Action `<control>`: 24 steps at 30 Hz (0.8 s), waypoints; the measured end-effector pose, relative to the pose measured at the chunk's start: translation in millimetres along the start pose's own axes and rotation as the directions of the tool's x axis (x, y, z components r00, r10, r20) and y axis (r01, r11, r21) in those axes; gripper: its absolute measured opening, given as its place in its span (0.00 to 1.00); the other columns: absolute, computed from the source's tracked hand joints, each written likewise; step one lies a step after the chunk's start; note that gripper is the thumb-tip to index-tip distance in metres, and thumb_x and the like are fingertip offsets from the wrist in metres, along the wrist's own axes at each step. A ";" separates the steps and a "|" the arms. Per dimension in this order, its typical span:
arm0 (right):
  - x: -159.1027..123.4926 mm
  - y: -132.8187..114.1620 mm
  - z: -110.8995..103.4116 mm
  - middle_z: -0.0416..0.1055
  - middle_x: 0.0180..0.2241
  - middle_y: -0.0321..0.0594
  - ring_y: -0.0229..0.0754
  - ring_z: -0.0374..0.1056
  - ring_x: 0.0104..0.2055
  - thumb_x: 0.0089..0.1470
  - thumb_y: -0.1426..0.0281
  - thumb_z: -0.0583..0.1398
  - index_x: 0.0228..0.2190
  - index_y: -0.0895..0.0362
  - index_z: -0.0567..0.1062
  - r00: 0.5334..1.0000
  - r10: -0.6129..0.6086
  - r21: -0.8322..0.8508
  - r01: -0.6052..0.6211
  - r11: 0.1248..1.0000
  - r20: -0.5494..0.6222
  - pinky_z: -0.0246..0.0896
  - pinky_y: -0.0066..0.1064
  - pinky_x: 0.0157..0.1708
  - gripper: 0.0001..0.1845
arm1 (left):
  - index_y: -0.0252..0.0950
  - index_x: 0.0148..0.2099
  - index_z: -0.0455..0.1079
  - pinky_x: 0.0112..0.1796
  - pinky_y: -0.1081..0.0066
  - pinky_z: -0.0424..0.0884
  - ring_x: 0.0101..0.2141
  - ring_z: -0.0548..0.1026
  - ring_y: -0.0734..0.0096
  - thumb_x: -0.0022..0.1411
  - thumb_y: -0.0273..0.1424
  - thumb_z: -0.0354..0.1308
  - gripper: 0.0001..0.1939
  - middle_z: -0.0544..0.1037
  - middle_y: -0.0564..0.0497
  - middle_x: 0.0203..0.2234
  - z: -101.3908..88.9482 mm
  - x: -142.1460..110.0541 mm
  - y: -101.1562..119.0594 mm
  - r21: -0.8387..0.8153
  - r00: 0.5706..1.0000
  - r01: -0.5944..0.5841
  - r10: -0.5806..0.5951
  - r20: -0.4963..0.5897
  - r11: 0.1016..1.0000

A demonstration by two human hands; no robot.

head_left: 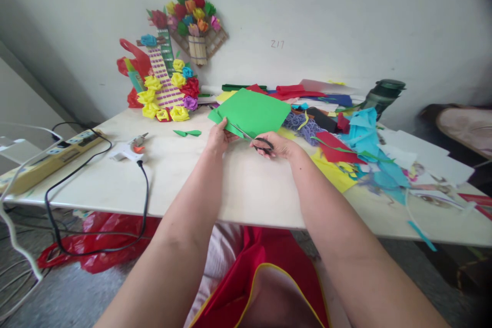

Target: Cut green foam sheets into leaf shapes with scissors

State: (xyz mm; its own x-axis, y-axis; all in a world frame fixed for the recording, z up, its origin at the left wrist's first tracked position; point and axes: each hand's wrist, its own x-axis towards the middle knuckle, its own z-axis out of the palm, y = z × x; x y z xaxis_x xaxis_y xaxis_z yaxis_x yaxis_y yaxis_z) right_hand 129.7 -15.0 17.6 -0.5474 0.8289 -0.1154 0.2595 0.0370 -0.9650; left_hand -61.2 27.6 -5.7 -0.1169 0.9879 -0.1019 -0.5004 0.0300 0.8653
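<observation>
So we've got our left hand (220,137) clamped on a bright green paper sheet (255,113) over the middle of the table, and its fingertips are partly hidden by the paper. Our right hand (273,144) is closed around slim metal scissors with black handles (265,141), blades at the sheet's near edge; we can't make out exactly where the tips end. The base of the dark green bottle (384,93), far right, is hidden behind crumpled light blue paper (361,125), and the prints at the right are too blurry to read.

Surface is an off-white table (261,189): green leaf-shaped cutouts (187,133) left of the sheet, white glue gun (128,151) and long yellow power strip (63,159) further left, colourful paper scraps on the right. Pale grey wall (326,20) behind, red plastic bag (103,238) below the table's near left edge.
</observation>
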 end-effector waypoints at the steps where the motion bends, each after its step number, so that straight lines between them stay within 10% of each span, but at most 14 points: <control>1: -0.1 -0.1 -0.2 0.64 0.13 0.31 0.28 0.55 0.11 0.52 0.69 0.58 0.28 0.62 0.70 1.000 0.001 -0.002 -0.001 1.000 -0.001 0.41 0.20 0.07 0.07 | 0.34 0.40 0.68 0.30 0.66 0.74 0.20 0.75 0.69 0.61 0.36 0.52 0.11 0.73 0.52 0.17 0.1 -0.2 0.1 0.000 1.000 -0.001 0.001 -0.001 1.000; 24: -0.7 -0.1 -3.1 0.72 0.18 0.39 0.35 0.67 0.16 0.49 0.60 0.64 0.29 0.62 0.70 0.997 0.022 -0.154 -0.009 0.988 0.080 0.51 0.20 0.08 0.16 | 0.34 0.39 0.65 0.27 0.70 0.73 0.18 0.72 0.73 0.59 0.36 0.55 0.10 0.72 0.54 0.17 0.2 -2.4 -0.9 0.063 0.998 -0.059 0.058 0.026 0.996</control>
State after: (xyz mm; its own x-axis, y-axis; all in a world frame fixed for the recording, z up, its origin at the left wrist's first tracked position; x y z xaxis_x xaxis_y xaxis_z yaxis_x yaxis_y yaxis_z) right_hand 132.6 -13.8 18.5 -0.6036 0.7821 -0.1548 0.3842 0.1152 -0.9160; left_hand -60.3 25.2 -6.2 -0.1235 0.9916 -0.0392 -0.4378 -0.0190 0.8989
